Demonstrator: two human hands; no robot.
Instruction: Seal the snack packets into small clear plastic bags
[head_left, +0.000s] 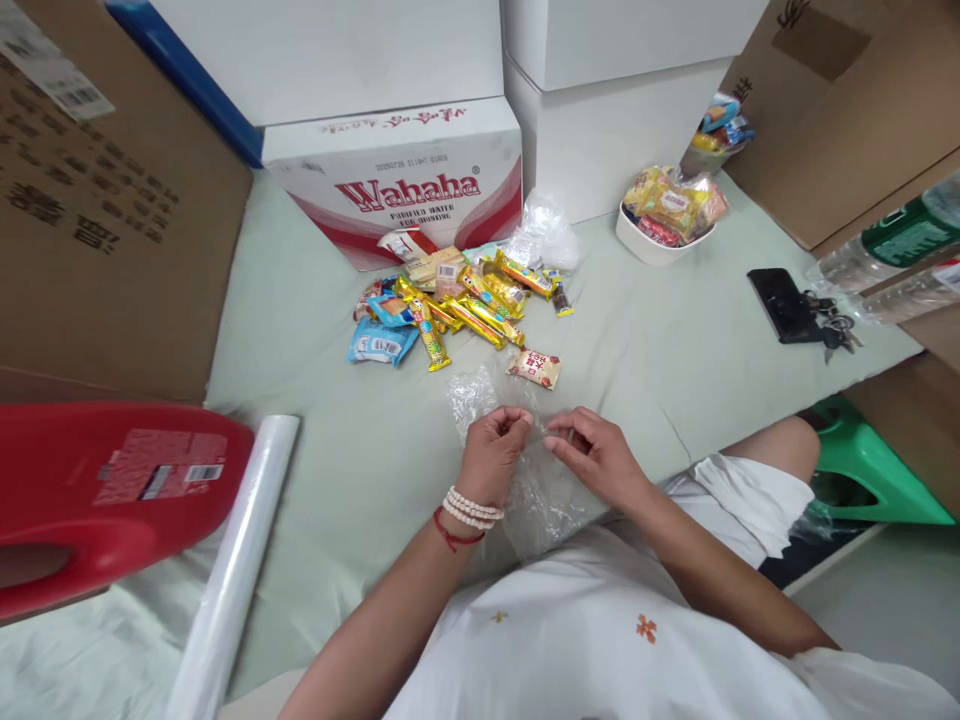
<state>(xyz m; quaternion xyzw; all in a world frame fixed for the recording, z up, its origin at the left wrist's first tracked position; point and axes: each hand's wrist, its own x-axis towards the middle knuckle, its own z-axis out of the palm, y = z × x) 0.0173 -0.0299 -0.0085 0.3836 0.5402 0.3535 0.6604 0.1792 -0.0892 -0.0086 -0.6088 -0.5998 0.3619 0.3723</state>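
My left hand [494,447] and my right hand [594,452] both pinch the top edge of a clear plastic bag [541,495] that lies on the pale green table cover [337,450] in front of me. The fingers of each hand are closed on the film. Just beyond the bag lies a single small snack packet [534,367]. Farther back is a loose pile of wrapped snacks [450,305], gold, blue and orange. A white bead bracelet and a red string sit on my left wrist.
A Wahaha water carton [397,180] and white boxes stand behind the pile. A white bowl of snacks [664,215] sits back right, a phone with keys [787,303] to the right. A plastic film roll [232,570] and a red container [112,490] lie left.
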